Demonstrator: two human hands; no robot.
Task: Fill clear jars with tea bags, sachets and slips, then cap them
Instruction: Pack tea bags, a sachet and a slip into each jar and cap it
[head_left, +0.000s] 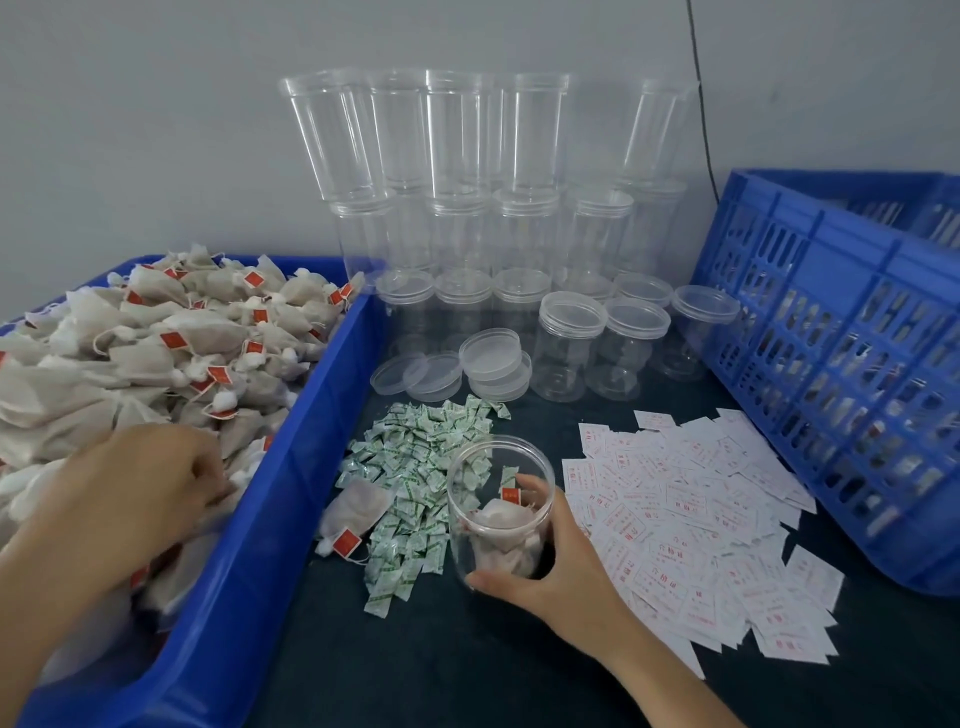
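A dark tabletop (467, 649) ran up to a plain grey wall (156, 130), with a black cable (701, 104) hanging down at one o'clock. At nine o'clock stood a blue bin (291, 493) heaped with tea bags (156, 338), each carrying a red tag. The left hand (140, 483) lay on that heap at eight o'clock, knuckles up and fingers curled down among the bags; whether they had pinched one could not be told.

Just below centre, at about five o'clock, stood the open jar (501, 509), uncapped and upright on the table, with a few tea bags in its bottom. The right hand (561, 566) gripped it low down, thumb across the near side and fingers wrapped round the far side.

At nine o'clock from the jar and touching it lay a scatter of green-and-white sachets (415, 467), with one loose tea bag (358, 512) resting on their left edge. At three o'clock from the jar spread white slips (691, 519) printed in red. Beyond, at twelve o'clock, lay loose lids (467, 364), capped jars (571, 348) and stacked empty jars (467, 171) against the wall. A blue crate (841, 364) filled three o'clock.
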